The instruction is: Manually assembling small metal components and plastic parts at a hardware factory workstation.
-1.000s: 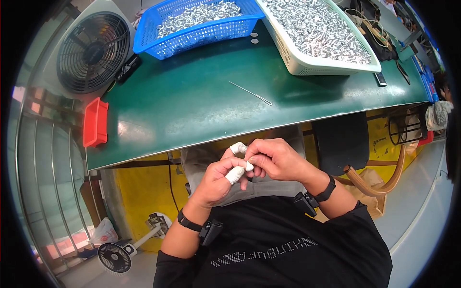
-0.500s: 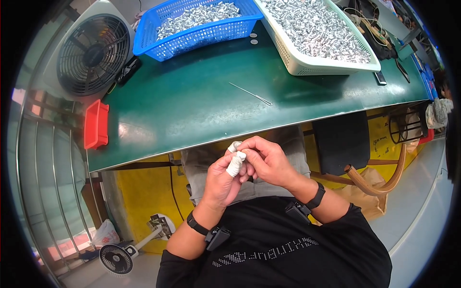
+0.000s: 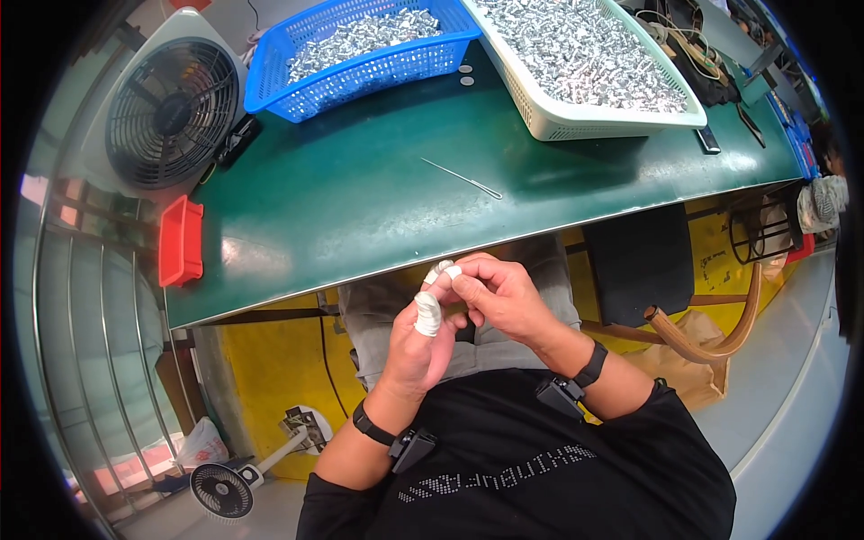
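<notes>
Swung clear since half a second ago, the wrapped thumb of the left hand (image 3: 416, 353) now stands apart from the right fingertips. Thumb and forefinger of the right hand (image 3: 506, 301) pinch a small white finger wrap (image 3: 454, 272) on a left finger; the left hand is loosely parted, grasping nothing visible, some fingers hidden. Both hands are over the lap (image 3: 382, 337), near the counter (image 3: 333, 193). On it lie a thin looped metal tool (image 3: 462, 178), a red tray (image 3: 183, 243) at the left end and, farther back, a blue basket (image 3: 396, 67) and a pale basket (image 3: 585, 124) of silvery parts (image 3: 585, 54).
</notes>
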### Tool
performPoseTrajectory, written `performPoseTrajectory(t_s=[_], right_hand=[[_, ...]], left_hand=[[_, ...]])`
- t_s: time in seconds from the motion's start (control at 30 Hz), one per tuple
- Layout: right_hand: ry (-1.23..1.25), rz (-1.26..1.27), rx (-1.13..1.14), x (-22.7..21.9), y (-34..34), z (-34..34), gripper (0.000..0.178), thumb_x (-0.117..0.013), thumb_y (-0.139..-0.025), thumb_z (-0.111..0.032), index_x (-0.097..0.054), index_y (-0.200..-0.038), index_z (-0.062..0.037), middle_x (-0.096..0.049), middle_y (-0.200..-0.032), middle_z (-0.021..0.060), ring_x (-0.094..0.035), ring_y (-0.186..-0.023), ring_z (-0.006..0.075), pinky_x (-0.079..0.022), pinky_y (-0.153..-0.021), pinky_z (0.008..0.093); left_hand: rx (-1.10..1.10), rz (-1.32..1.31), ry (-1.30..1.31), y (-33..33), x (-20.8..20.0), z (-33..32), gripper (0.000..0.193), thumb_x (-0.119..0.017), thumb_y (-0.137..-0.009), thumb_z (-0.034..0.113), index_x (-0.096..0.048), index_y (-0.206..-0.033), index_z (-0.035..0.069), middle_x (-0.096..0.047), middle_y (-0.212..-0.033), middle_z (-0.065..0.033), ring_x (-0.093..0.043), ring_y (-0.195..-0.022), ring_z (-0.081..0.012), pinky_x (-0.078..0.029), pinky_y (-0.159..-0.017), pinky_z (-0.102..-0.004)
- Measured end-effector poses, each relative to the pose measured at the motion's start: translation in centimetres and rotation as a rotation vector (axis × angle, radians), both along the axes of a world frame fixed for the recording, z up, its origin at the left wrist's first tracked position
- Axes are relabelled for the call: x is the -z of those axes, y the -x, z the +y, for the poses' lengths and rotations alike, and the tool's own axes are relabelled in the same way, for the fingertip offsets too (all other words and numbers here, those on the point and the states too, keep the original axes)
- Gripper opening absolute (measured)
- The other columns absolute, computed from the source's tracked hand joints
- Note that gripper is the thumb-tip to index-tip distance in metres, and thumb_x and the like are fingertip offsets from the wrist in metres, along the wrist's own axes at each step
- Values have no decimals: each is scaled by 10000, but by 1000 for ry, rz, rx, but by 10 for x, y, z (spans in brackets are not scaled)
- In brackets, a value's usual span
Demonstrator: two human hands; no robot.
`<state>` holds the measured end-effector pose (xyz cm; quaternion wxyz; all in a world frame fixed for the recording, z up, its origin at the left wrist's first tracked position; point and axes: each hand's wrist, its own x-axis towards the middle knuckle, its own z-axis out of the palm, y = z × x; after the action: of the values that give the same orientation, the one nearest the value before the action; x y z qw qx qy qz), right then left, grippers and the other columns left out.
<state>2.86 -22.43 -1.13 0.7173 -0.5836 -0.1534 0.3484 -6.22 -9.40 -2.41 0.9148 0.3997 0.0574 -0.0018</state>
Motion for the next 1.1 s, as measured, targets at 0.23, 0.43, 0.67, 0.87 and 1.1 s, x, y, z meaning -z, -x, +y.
performPoseTrajectory(t_s=[0.23, 0.43, 0.67, 0.87, 1.1], right_hand=[[-74, 82, -9, -7, 2, 1, 263, -535, -1017, -183, -672, -1095, 27, -612, -1046, 53, -554, -702, 76, -465, -581, 210], [-96, -71, -41, 8, -2, -4, 251, -561, -1008, -190, -673, -1068, 27, -590, -1085, 71, -571, -737, 88, -481, -628, 219], [-48, 68, -43, -13, 2, -6, 296, -576, -998, -230, -682, -1124, 16, -558, -1187, 92, -587, -1003, 139, -516, -798, 269], [-37, -251, -107, 6, 1, -6, 322, -586, -995, -256, -676, -1160, 6, -538, -1195, 88, -585, -1031, 149, -516, -830, 288], [-116, 131, 36, 2, 7, -3, 329, -593, -992, -261, -675, -1154, 13, -501, -1215, 71, -587, -992, 142, -520, -772, 256]], left_hand=[[7, -75, -89, 3, 0, -3, 756, -667, -901, 356, -340, -1504, 38, -441, -1314, -54, -499, -1027, -170, -415, -826, -279], [87, -38, -74, 5, 2, -1, 846, -743, -855, 197, -265, -1543, 72, -361, -1345, -38, -480, -1018, -168, -431, -819, -274], [114, 28, 52, 6, -7, -5, 972, -823, -781, 220, -244, -1543, 50, -331, -1301, -21, -465, -1012, -159, -461, -739, -264], [128, 41, 3, 6, -7, -3, 948, -828, -774, 262, -283, -1521, 53, -347, -1331, -10, -487, -1041, -153, -462, -677, -249], [85, -51, -61, 7, -9, -14, 862, -787, -813, 306, -316, -1496, 71, -447, -1328, -18, -546, -999, -149, -476, -624, -253]])
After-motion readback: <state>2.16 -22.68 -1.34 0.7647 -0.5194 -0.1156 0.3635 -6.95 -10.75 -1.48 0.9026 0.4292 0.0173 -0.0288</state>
